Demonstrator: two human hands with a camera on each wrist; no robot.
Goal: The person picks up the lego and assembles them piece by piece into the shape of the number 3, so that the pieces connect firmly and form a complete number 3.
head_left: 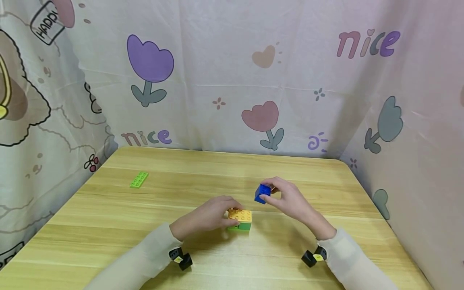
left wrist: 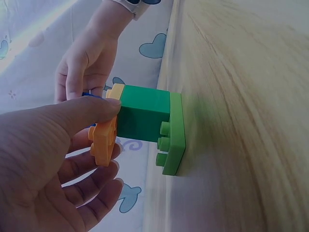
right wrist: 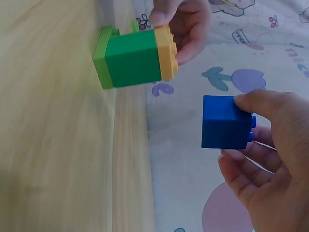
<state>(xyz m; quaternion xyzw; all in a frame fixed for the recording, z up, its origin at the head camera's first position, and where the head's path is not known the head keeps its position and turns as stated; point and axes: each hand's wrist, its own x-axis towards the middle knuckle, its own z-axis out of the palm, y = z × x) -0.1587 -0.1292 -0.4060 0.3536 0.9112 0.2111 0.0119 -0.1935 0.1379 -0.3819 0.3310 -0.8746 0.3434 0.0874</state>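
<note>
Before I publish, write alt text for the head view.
A right hand holds a blue block above a wooden table, while the left hand grips a yellow-topped green stack. A light green studded plate lies apart, farther back at left.

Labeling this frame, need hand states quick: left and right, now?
Left hand: holding the yellow brick atop the green block.
Right hand: holding the blue block, clear of the stack.

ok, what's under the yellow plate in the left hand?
Below the yellow plate: a green block, then a light-green plate with some studs exposed. Where the block meets either plate, the surfaces are covered, so studs there can't be seen.
</note>
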